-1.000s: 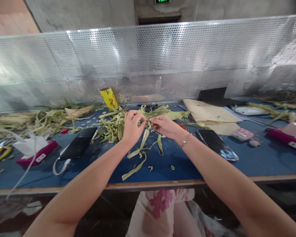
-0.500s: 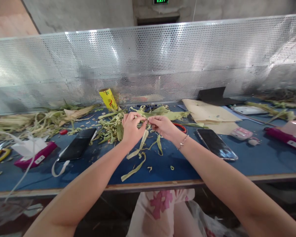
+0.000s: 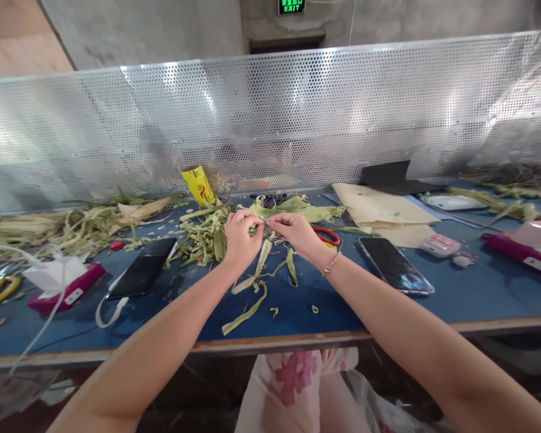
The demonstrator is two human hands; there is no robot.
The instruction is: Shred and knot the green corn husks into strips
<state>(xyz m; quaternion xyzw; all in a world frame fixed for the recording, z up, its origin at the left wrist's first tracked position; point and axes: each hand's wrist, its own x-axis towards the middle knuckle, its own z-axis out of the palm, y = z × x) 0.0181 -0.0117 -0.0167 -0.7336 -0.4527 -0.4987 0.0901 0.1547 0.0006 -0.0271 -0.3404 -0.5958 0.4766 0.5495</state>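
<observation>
My left hand [image 3: 244, 237] and my right hand [image 3: 293, 233] meet over the middle of the blue table, fingertips pinched and nearly touching. What they pinch is too small to make out. Right behind them lie pale green corn husks [image 3: 318, 213]. A heap of knotted husk pieces [image 3: 202, 237] is just left of my left hand. Below the hands, narrow husk strips [image 3: 247, 313] are scattered on the table. Scissors with red handles [image 3: 329, 234] lie beside my right wrist, partly hidden by it.
A yellow tube [image 3: 199, 185] leans at the back. Phones [image 3: 142, 267] [image 3: 394, 264] lie on both sides, near purple power strips [image 3: 88, 282] [image 3: 523, 252]. More husks [image 3: 85, 222] pile up at the left. Brown paper [image 3: 379, 207] and a pink case [image 3: 442, 245] lie right. A perforated metal screen [image 3: 297, 108] borders the back.
Both hands stay pinched together in nearly the same place, with the fingertips shifting slightly. The view has tilted up a little; the things on the table lie as before.
</observation>
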